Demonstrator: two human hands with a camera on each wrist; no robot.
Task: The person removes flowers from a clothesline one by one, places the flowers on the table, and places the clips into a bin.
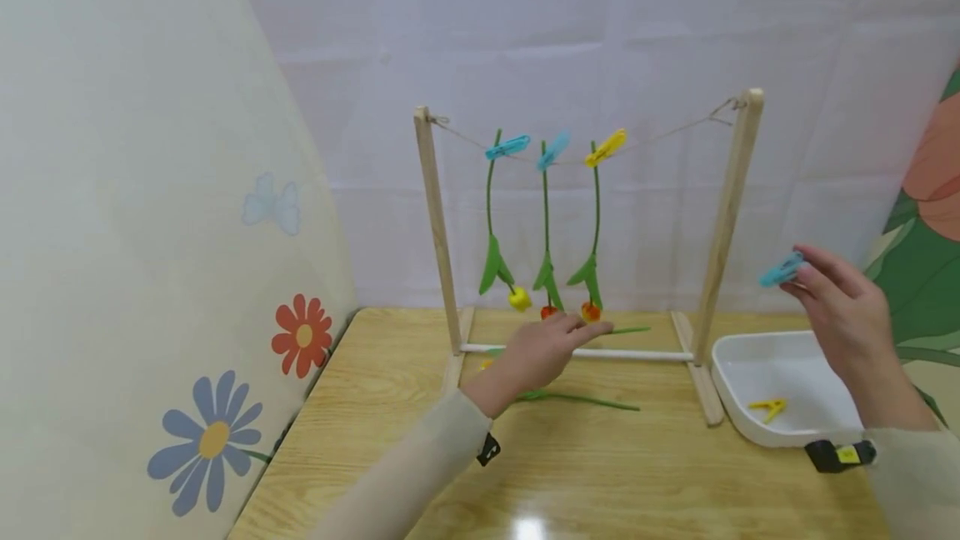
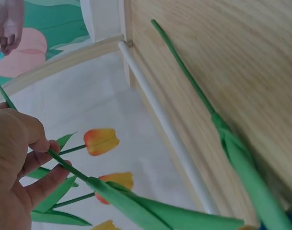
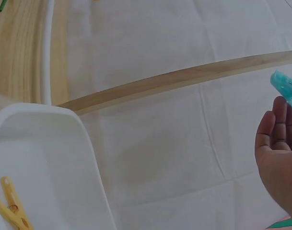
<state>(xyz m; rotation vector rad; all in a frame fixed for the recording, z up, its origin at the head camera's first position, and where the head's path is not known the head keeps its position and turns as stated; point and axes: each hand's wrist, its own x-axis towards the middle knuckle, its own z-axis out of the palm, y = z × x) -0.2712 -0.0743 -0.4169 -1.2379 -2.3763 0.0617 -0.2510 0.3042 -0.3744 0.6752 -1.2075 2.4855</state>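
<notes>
My left hand [image 1: 542,350] pinches the green stem [image 2: 69,165] of an artificial tulip, held above the table in front of the hanging flowers. Off to the right, my right hand [image 1: 851,315] holds a light-blue clothespin [image 1: 782,270] between thumb and fingers, beside the frame's right post. Three tulips hang head down from the string, pinned by a blue clothespin [image 1: 507,147], a paler blue clothespin [image 1: 553,151] and a yellow clothespin [image 1: 606,148]. Another tulip [image 2: 237,167] lies on the table below my left hand, its bloom mostly hidden.
The wooden frame has a left post [image 1: 438,232], a right post [image 1: 729,223] and a white crossbar [image 1: 645,355] low down. A white basin [image 1: 757,433] stands at the right with a yellow clothespin [image 1: 768,408] inside. A painted wall [image 1: 187,190] borders the table's left side.
</notes>
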